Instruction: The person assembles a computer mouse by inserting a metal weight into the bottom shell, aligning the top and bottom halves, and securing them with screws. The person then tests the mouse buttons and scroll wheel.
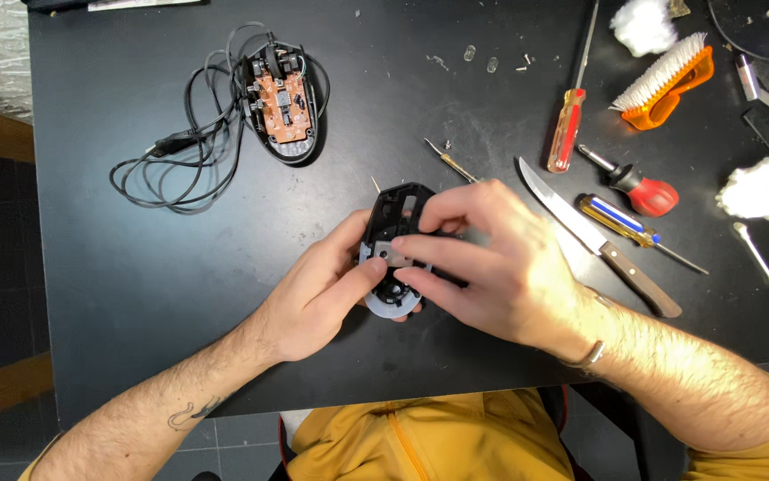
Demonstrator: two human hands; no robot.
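Both hands hold a black computer mouse top shell with a grey inner plate, underside up, over the middle of the black table. My left hand supports it from below left, thumb on the grey plate. My right hand grips it from the right, fingers across its rim and thumb near the centre. The mouse's bottom half, with an exposed orange circuit board and a tangled black cable, lies at the far left.
To the right lie a kitchen knife, a thin screwdriver, a red-and-clear screwdriver, a stubby red one, a blue-yellow one, an orange brush and cotton wads. Small screws sit farther back.
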